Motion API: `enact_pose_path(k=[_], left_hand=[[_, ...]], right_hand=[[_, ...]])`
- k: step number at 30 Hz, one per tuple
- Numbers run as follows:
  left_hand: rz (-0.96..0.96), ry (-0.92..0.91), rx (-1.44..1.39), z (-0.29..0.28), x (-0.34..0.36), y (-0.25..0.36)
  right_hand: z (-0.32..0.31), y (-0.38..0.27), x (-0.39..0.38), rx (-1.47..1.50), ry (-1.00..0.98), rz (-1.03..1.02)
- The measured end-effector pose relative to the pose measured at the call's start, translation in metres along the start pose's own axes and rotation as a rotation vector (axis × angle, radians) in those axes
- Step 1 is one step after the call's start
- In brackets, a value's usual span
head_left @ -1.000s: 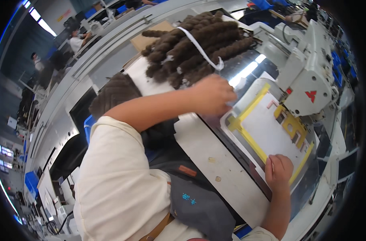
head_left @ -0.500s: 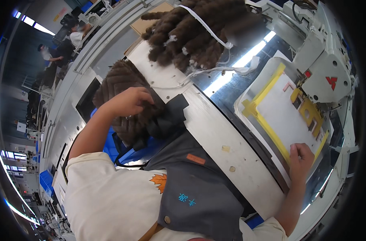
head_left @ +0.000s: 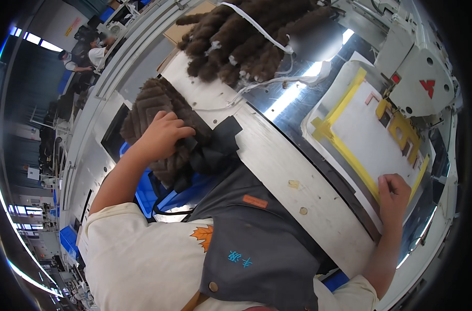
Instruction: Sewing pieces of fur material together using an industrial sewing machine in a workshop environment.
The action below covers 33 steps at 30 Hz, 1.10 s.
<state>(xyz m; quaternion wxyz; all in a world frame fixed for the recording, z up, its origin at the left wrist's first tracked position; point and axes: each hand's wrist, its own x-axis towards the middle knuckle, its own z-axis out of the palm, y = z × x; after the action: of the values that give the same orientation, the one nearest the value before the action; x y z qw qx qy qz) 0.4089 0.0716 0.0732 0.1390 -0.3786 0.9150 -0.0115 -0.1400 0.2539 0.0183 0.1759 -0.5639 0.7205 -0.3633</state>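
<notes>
My left hand (head_left: 168, 136) is closed, with bent fingers, on a dark brown plush piece (head_left: 155, 108) that shows chevron-like quilting. The piece lies at the left end of the white work surface, above a blue bin (head_left: 145, 189). Black fabric (head_left: 220, 142) lies against its right side. On the right, my right hand (head_left: 393, 194) has its fingers curled at the near edge of a white template sheet (head_left: 360, 132) with yellow-taped borders. Anything inside those fingers is hidden. A yellow cut-out plate (head_left: 402, 135) sits on the template, beneath a white sewing-machine head (head_left: 425, 85).
A heap of brown plush strips (head_left: 236, 44) with a white strap (head_left: 259, 26) lies at the back. A white cord (head_left: 246, 94) crosses toward the plush piece. The pale work surface (head_left: 277, 171) runs diagonally before me. Two people (head_left: 97, 54) are far off at upper left.
My left hand has shifted slightly left and turned more palm-down over the plush piece, its fingers now lower on the pile. My right hand stays at the template edge. The view has tilted slightly.
</notes>
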Motion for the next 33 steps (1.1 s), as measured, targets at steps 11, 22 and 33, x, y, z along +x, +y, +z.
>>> enact_pose_path(k=[11, 22, 33], left_hand=[[0.131, -0.096, 0.130, 0.004, -0.003, -0.008], [0.038, -0.331, -0.141, 0.014, -0.010, -0.032], [0.081, -0.465, -0.788, 0.007, -0.012, -0.075]], right_hand=[[-0.001, 0.004, 0.003, -0.016, -0.045, 0.074], [-0.003, 0.009, 0.003, -0.001, -0.068, 0.092], [0.000, 0.006, 0.004, 0.045, -0.072, 0.085]])
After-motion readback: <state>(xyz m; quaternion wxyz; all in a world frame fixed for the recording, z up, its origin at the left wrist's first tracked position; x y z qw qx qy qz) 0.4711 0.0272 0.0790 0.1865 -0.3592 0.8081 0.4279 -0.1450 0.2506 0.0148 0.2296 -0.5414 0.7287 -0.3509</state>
